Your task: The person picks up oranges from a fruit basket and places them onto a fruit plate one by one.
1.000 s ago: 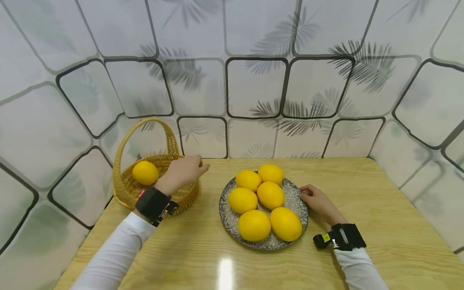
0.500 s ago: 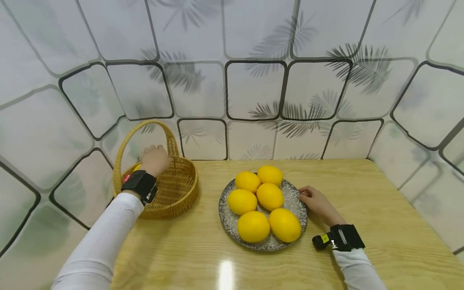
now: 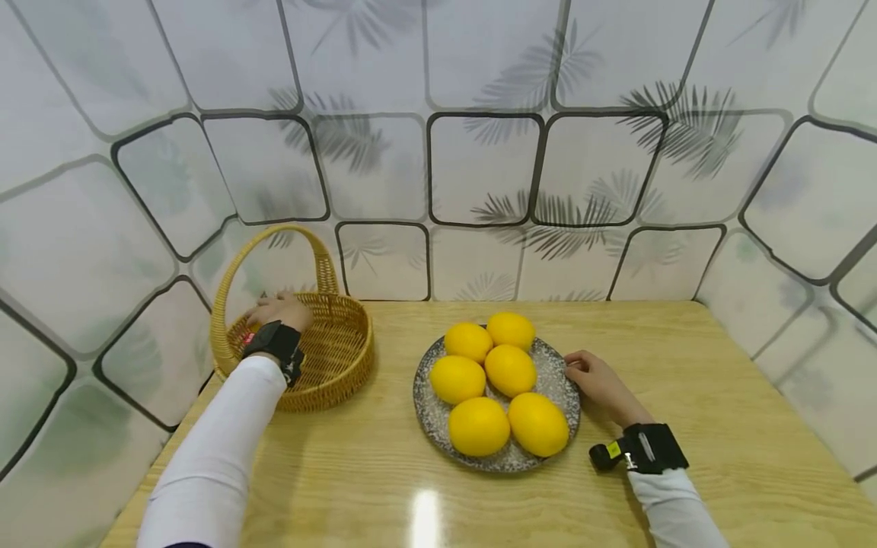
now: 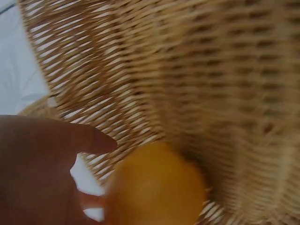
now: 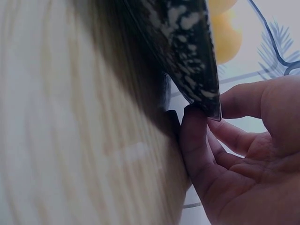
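My left hand (image 3: 282, 310) reaches down into the wicker basket (image 3: 352, 358) at the left. Inside it lies a yellow lemon (image 4: 157, 187), mostly hidden under that hand in the head view. Seen from the left wrist, one straight digit ends right at the lemon's upper edge and another finger meets its side. My right hand (image 3: 603, 387) pinches the right rim of a speckled grey plate (image 3: 426, 415); thumb and fingers lie on either side of the rim in the right wrist view. Several lemons (image 3: 479, 428) sit in paired rows on the plate.
The basket's tall arched handle (image 3: 233, 281) rises beside my left hand. A small red label (image 3: 248, 337) shows within the basket. Patterned fabric walls (image 3: 479, 167) enclose the wooden table (image 3: 384, 457) at the back and both sides.
My left hand has moved left from the basket's right side to over the lemon, then lower into the basket. My right hand and the plate have stayed in place.
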Demonstrator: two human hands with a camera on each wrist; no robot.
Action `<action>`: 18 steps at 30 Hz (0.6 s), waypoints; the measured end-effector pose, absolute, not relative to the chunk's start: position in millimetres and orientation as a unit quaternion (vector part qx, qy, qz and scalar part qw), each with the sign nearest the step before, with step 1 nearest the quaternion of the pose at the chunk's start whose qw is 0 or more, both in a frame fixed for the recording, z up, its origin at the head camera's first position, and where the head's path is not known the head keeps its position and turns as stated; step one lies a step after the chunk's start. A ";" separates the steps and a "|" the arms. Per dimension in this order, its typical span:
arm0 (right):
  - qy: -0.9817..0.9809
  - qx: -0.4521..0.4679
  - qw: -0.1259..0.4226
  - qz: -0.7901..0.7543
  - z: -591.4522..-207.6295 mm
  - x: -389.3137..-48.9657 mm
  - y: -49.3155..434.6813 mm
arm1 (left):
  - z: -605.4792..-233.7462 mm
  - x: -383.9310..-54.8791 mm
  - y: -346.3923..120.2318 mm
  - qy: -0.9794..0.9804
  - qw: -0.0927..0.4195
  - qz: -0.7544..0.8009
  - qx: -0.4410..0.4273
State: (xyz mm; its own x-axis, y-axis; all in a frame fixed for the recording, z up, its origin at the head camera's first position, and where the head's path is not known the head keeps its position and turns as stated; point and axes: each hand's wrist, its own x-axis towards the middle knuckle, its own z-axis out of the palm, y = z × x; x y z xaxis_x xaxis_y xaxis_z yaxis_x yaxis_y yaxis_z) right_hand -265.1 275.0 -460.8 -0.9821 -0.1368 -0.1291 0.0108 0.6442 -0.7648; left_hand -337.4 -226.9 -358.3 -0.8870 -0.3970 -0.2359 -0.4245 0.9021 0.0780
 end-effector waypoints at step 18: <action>0.905 -0.041 0.084 -0.414 -459.1 -265.8 275.9 | -384.2 -342.0 -232.7 0.966 0.071 0.068 -0.241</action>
State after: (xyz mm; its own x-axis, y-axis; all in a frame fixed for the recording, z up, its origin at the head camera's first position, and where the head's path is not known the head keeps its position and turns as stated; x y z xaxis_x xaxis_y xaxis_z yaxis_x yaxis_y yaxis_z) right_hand -265.8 275.9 -459.1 -0.9824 -0.1436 -0.1192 -0.0038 0.6540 -0.7565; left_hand -342.0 -232.7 -384.2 -0.8739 -0.4556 -0.1694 -0.4749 0.8746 0.0976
